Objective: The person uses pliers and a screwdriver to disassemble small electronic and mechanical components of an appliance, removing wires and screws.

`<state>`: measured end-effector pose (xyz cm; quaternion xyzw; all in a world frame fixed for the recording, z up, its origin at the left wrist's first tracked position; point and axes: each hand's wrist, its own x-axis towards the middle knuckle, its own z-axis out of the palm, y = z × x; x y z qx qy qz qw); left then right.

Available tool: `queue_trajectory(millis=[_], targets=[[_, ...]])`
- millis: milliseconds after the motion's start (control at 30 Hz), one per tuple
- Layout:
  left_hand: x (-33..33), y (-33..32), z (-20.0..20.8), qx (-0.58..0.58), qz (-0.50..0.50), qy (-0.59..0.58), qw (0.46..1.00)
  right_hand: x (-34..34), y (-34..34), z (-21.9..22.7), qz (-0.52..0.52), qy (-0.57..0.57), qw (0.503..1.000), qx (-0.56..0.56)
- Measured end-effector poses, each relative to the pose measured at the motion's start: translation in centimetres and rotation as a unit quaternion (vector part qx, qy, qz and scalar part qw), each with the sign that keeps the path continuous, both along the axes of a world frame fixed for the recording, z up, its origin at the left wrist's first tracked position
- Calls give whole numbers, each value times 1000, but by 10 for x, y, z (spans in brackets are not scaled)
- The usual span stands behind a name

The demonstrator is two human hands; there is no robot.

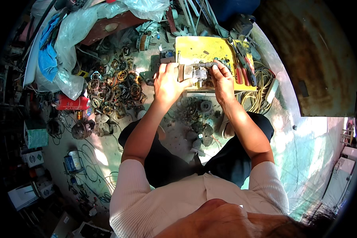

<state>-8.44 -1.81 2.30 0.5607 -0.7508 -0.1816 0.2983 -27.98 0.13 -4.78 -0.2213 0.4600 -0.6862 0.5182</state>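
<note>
On a low yellow-topped table (pixel 204 44) sits a small silver metal housing (pixel 200 74), its exact kind unclear, next to a brownish block (pixel 181 72). My left hand (pixel 167 84) is beside them, fingers bent over the block's left side and thumb reaching to the housing. With thumb and fingertips my right hand (pixel 223 81) pinches the right end of a thin dark metal rod (pixel 204 64), which lies level just beyond the housing. Whether rod and housing touch, I cannot tell. Red-handled tools (pixel 242 71) and a long metal wrench-like tool (pixel 233 45) rest on the table's right.
Left of the table lies a heap of copper-wound motor parts (pixel 121 81), with a red bottle (pixel 72 102) nearby. Coiled yellowish cable (pixel 261 81) sits at the right. Dark round parts (pixel 200 133) lie between my feet. Clear plastic sheeting (pixel 73 45) hangs at far left.
</note>
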Motion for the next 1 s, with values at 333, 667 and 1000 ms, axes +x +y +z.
queue_trajectory(millis=[333,667,1000], targets=[[1,2,1,26,16,-14,999,10,3,28,-2,108,994,-9],[1,3,4,37,22,4,999,14,3,26,-29,25,999,10],[-1,3,-1,14,23,9,1000,6,4,20,-16,4,1000,22]])
